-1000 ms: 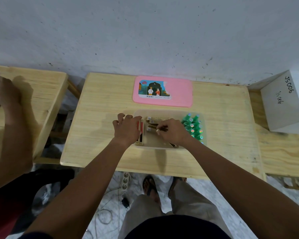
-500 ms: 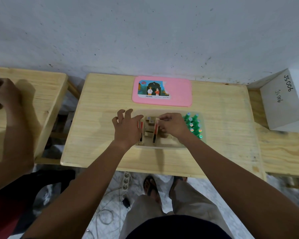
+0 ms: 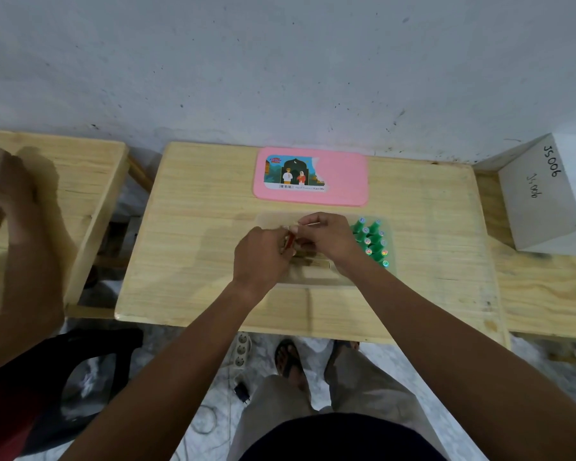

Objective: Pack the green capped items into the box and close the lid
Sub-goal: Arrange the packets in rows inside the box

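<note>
A clear plastic box (image 3: 315, 281) sits in the middle of the wooden table (image 3: 193, 247). Several green capped bottles (image 3: 371, 242) stand upright in rows at its right end. Small tan and red cartons (image 3: 310, 261) fill its left and middle part. My left hand (image 3: 261, 257) and my right hand (image 3: 326, 236) meet over the box, both pinching the same small cartons between them. The pink lid (image 3: 343, 181), with a picture label, lies flat behind the box near the wall.
A white cardboard box (image 3: 542, 201) marked JS006 stands at the far right. Another person's arm and hand (image 3: 10, 194) work over a second wooden table (image 3: 67, 201) on the left. A power strip (image 3: 241, 352) and my feet are below the front edge.
My left hand has moved right from the box's left end and closed in against my right hand. The cartons that stood apart at the left are now gathered between both hands.
</note>
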A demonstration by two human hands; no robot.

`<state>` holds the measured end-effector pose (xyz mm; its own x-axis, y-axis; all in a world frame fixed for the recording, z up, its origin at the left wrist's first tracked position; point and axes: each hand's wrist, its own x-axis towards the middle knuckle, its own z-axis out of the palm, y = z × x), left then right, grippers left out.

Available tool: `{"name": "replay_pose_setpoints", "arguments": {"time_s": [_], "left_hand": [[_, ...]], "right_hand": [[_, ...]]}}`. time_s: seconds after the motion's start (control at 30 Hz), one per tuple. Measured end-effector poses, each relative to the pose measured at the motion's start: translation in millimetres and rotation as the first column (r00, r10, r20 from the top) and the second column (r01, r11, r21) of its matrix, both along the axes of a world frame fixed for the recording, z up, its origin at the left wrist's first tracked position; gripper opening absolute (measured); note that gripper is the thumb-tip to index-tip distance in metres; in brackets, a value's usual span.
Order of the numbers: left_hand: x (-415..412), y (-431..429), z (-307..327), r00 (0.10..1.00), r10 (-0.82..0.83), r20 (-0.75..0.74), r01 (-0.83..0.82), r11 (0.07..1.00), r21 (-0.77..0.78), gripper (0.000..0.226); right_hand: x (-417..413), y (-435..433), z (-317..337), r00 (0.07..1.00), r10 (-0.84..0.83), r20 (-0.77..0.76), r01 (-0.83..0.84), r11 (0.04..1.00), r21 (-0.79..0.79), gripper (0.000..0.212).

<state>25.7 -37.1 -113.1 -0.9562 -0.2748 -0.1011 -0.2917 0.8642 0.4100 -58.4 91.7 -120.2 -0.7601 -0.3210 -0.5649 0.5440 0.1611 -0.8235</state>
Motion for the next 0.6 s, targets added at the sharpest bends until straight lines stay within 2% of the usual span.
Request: {"name": "replay_pose_setpoints", "arguments": {"time_s": [0.07, 0.1, 0.13, 0.17, 0.2, 0.27, 0.33, 0.37, 0.47, 0.6], "left_hand": [[-1, 0, 2, 0.996, 0.094, 0.000, -0.093, 0.985, 0.148, 0.014], [-2, 0, 4, 0.986, 0.169, 0.002, -0.164, 0.957, 0.237, 0.014], [-3, -2, 5, 0.970, 0.241, 0.016, -0.234, 0.918, 0.320, 0.016], [-5, -4, 6, 0.954, 0.297, 0.036, -0.288, 0.879, 0.381, 0.018], [-7, -6, 7, 0.941, 0.334, 0.058, -0.328, 0.850, 0.413, 0.020], [-9, -11, 8, 0.928, 0.360, 0.097, -0.365, 0.826, 0.429, 0.022], [-11, -13, 7, 0.927, 0.355, 0.118, -0.370, 0.824, 0.428, 0.026], [-11, -14, 7, 0.929, 0.349, 0.124, -0.367, 0.826, 0.428, 0.031], [-11, -15, 8, 0.933, 0.338, 0.125, -0.358, 0.837, 0.413, 0.048], [-10, -11, 11, 0.936, 0.312, 0.162, -0.351, 0.847, 0.399, 0.065]], "right_hand": [[1, 0, -1, 0.999, 0.021, -0.028, -0.021, 1.000, -0.013, 0.017], [1, 1, -4, 0.995, 0.043, -0.094, -0.039, 0.998, 0.044, 0.016], [1, 3, -9, 0.972, 0.105, -0.209, -0.069, 0.983, 0.170, 0.013], [1, 5, -13, 0.912, 0.232, -0.339, -0.113, 0.935, 0.335, 0.008], [3, 9, -18, 0.806, 0.416, -0.421, -0.175, 0.848, 0.501, 0.007], [9, 15, -27, 0.528, 0.757, -0.386, -0.296, 0.590, 0.752, 0.023], [14, 16, -31, 0.345, 0.890, -0.297, -0.305, 0.406, 0.862, 0.038], [15, 16, -31, 0.304, 0.910, -0.282, -0.279, 0.368, 0.887, 0.040], [12, 16, -29, 0.275, 0.918, -0.287, -0.214, 0.350, 0.912, 0.038], [7, 23, -24, 0.369, 0.889, -0.270, -0.192, 0.357, 0.914, 0.034]]}}
